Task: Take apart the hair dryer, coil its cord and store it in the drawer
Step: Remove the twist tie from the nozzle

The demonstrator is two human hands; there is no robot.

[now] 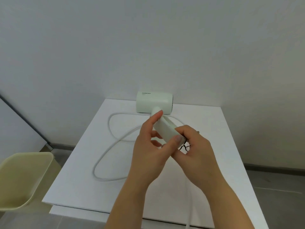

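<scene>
Your left hand [148, 154] pinches pale-green plastic hair dryer [154, 100] handle | your right hand [196, 154] curled round handle's near end | body beyond fingertips

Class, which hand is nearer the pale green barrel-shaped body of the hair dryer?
Left. The left hand reaches a fingertip just below the pale green barrel body; the right hand grips the handle at its lower end, farther off.

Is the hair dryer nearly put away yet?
Not nearly. Nothing looks finished. Both the left hand and right hand grip the dryer's handle, while its body rests on the white table. The cord lies in loose loops, uncoiled. Coiling and storing are left; no open drawer shows.
</scene>
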